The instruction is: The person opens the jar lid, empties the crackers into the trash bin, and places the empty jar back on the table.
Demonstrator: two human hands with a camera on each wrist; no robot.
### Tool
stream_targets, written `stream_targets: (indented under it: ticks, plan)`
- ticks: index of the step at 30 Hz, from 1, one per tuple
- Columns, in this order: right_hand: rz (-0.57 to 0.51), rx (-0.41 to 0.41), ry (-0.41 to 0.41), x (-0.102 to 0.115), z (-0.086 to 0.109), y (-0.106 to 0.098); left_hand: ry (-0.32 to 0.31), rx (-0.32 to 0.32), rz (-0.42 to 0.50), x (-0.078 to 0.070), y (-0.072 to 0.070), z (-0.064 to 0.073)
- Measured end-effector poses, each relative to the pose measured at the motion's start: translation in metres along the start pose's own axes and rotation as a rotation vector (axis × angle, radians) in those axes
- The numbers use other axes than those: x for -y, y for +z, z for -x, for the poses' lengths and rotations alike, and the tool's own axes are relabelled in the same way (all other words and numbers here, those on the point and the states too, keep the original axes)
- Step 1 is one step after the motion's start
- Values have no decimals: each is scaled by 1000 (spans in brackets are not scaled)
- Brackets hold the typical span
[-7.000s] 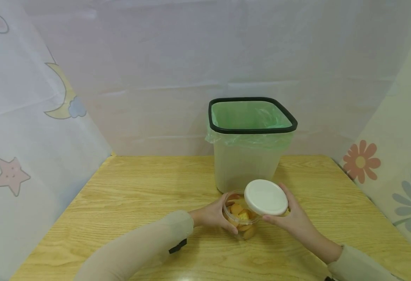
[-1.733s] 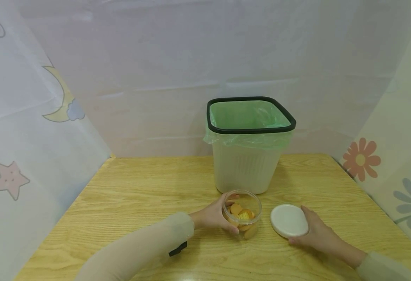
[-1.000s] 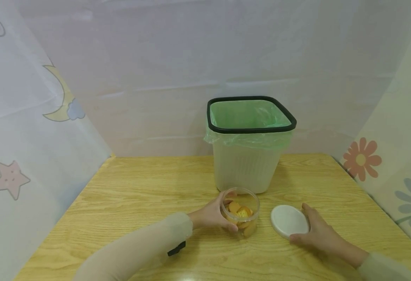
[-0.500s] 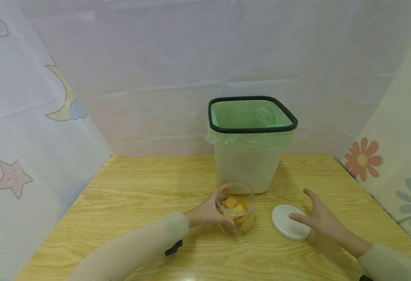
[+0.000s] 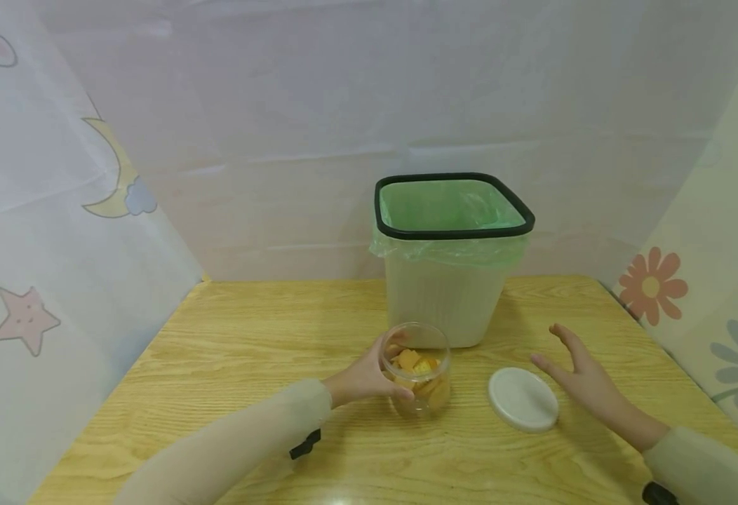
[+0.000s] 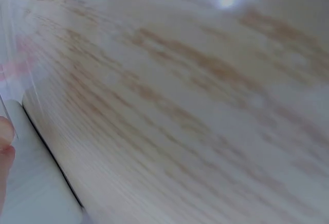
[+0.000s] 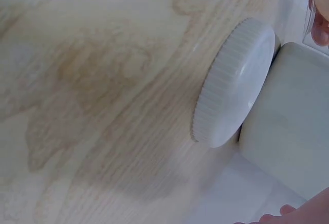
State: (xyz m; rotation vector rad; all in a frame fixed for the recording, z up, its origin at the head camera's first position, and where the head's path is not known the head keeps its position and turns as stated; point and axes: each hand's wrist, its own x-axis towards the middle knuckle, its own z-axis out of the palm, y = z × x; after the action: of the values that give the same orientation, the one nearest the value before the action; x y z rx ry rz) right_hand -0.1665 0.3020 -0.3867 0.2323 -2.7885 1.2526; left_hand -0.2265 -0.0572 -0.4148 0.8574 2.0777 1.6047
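Note:
My left hand [image 5: 365, 379] grips a clear round jar [image 5: 441, 375] from its left side, thumb in front and fingers behind. Orange-yellow biscuits [image 5: 413, 361] fill its lower part, and its top is uncovered. In the left wrist view only a fingertip [image 6: 5, 134] shows at the left edge. The white screw lid [image 5: 523, 398] lies flat on the table, right of the jar; its ribbed side shows in the right wrist view. Just right of and above the lid hovers my right hand [image 5: 590, 386], fingers spread and holding nothing.
A white bin [image 5: 445, 294] with a black rim and green liner bag [image 5: 438, 207] stands right behind the jar. The wooden table [image 5: 268, 322] is enclosed by printed cloth [image 5: 293, 105] at the back and sides.
Earlier my right hand took the lid off and laid it on the table; within the last second it let go and rose. My left hand has shifted the jar left and up in view.

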Motion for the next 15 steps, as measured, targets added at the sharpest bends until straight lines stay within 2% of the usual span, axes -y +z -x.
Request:
stream_targets:
  ticks: [15]
  plan:
    - [-56,-74,-9,13,-14,-19,8,-24,45,-10,-8,7]
